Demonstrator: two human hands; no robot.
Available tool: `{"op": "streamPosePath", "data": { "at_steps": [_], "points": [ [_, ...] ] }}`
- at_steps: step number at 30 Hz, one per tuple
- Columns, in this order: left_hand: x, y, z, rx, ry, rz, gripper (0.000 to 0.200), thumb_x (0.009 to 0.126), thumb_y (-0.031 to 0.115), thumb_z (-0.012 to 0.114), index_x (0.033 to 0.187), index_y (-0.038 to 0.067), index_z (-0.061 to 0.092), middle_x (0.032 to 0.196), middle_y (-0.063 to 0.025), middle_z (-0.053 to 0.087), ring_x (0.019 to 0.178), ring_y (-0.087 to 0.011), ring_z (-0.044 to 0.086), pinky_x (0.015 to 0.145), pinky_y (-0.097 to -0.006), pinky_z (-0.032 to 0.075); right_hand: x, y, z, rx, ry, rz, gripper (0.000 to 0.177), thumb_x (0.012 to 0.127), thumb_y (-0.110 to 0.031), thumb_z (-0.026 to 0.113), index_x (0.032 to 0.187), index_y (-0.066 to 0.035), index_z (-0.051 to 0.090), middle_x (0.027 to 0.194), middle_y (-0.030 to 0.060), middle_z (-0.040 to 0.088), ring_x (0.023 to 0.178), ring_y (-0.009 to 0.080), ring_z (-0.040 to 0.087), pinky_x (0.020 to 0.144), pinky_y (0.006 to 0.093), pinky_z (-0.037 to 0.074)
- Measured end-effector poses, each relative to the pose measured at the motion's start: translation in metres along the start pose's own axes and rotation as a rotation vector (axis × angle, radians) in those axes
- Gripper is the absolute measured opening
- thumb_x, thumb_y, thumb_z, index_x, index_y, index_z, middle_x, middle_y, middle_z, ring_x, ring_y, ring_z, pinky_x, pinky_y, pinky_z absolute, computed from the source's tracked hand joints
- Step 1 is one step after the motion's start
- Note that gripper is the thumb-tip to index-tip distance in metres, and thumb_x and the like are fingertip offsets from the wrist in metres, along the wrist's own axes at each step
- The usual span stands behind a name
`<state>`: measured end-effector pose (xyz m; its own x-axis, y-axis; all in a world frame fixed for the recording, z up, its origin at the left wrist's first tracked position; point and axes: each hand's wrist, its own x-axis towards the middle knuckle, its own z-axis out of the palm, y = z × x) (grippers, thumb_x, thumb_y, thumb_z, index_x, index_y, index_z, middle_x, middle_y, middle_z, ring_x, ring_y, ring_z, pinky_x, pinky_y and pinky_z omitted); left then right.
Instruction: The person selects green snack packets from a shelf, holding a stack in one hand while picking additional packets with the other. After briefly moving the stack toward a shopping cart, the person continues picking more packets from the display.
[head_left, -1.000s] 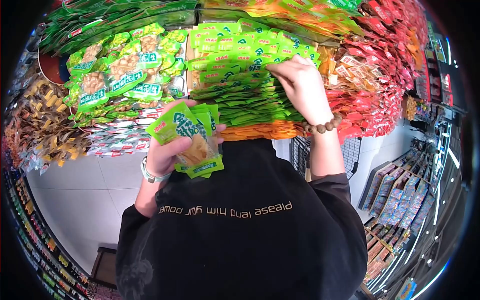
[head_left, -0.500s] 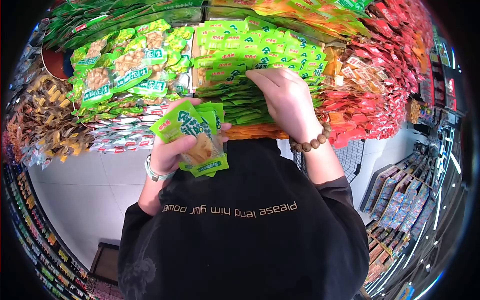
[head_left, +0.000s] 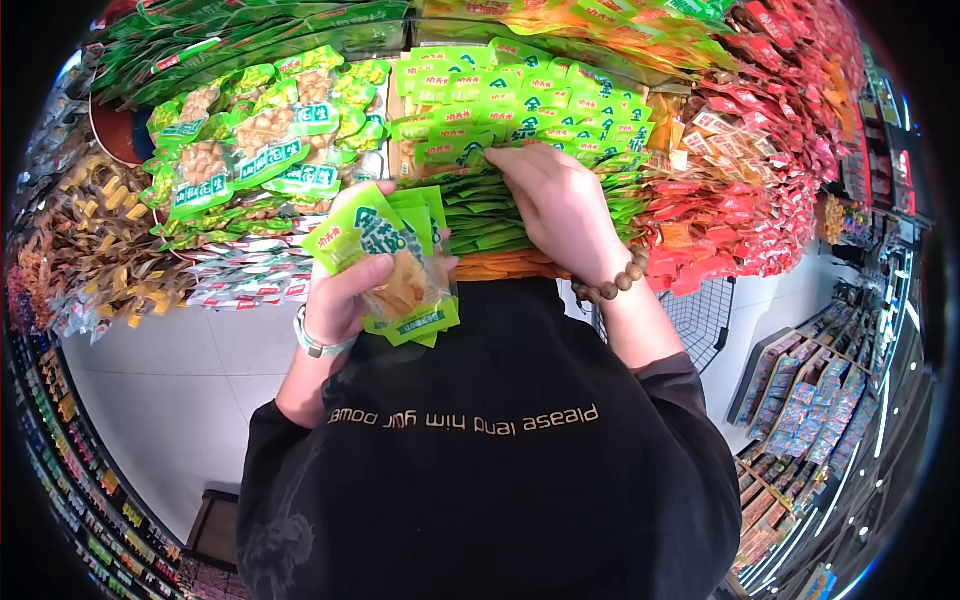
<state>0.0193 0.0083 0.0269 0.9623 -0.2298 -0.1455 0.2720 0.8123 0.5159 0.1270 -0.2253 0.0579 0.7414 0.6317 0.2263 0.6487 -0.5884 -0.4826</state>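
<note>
My left hand [head_left: 345,280] is closed around a few green snack packets [head_left: 395,275], fanned and overlapping, with the thumb pressed on the front one. Each has a clear window with pale tan food inside. My right hand [head_left: 560,205] is over the display, fingers together and bent, its fingertips at the edge of a green packet [head_left: 455,150] in the front of the stacked rows. The palm side and thumb are hidden from view. More of the same green packets [head_left: 560,100] stand in overlapping rows just beyond the right hand.
Left of the rows lie green-edged peanut bags [head_left: 265,130]. Red packets [head_left: 760,190] are piled at the right, and brown and yellow ones [head_left: 95,210] at the far left. A dark wire basket [head_left: 700,320] sits by my right arm. Shelving [head_left: 810,390] stands further right.
My right hand has shifted slightly left and down along the front green packets. The left hand has tilted a little, with the same packets in it.
</note>
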Motion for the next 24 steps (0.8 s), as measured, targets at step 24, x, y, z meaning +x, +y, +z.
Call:
{"op": "streamPosePath", "data": {
  "at_steps": [24],
  "points": [
    [0.031, -0.019, 0.065, 0.652, -0.138, 0.225, 0.055, 0.097, 0.026, 0.059, 0.142, -0.002, 0.045, 0.15, -0.013, 0.036, 0.128, -0.0246, 0.049, 0.109, -0.0397, 0.038, -0.066, -0.022, 0.031, 2.087, -0.044, 0.473, 0.085, 0.085, -0.021, 0.081, 0.152, -0.004, 0.031, 0.15, 0.011, 0.044, 0.139, 0.0237, 0.044, 0.113, 0.0434, 0.04]
  ]
}}
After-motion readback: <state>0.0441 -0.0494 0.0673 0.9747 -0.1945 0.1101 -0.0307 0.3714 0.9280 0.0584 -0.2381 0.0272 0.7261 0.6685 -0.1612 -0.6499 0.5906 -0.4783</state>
